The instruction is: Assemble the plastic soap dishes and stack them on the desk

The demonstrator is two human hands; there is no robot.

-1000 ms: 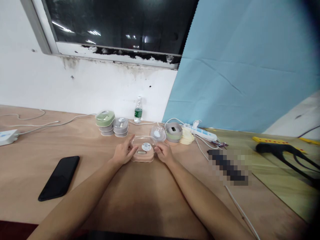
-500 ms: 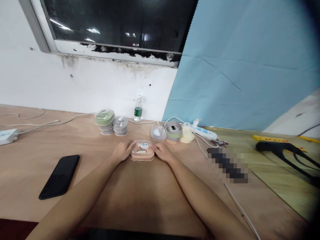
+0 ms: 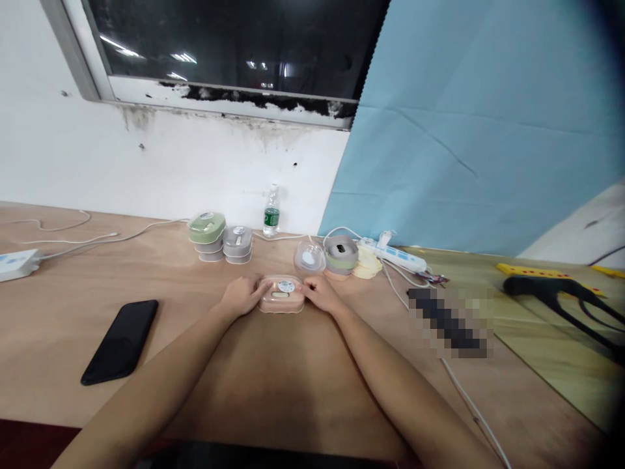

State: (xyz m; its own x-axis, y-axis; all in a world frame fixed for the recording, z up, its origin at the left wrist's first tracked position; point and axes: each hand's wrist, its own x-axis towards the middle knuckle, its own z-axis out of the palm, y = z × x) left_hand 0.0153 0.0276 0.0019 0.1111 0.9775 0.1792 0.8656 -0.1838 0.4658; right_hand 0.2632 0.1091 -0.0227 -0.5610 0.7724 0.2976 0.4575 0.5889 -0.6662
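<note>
A pink box with a clear lid and a round white sticker (image 3: 280, 301) sits on the wooden table in front of me. My left hand (image 3: 243, 295) grips its left side, the thumb lying over the lid's edge. On the opposite side, my right hand (image 3: 319, 293) holds the box with its thumb near the upper right corner. Just behind it stand a clear round-cornered lid (image 3: 309, 258) and a stack of grey and green rings or box parts (image 3: 340, 255), with pale yellow pieces (image 3: 367, 262) beside them.
Back left are a green-topped stack of boxes (image 3: 207, 229) and a grey stack (image 3: 237, 245). A water bottle (image 3: 271, 212) stands by the wall. A black phone (image 3: 120, 342) lies left of my arm. A power strip (image 3: 398, 255) and cables run along the right; a blurred-out dark object (image 3: 446, 322) lies nearer.
My left thumb has shifted further onto the lid, and the right fingers are more curled at the box's corner. The whole view has moved slightly; the box stays in place.
</note>
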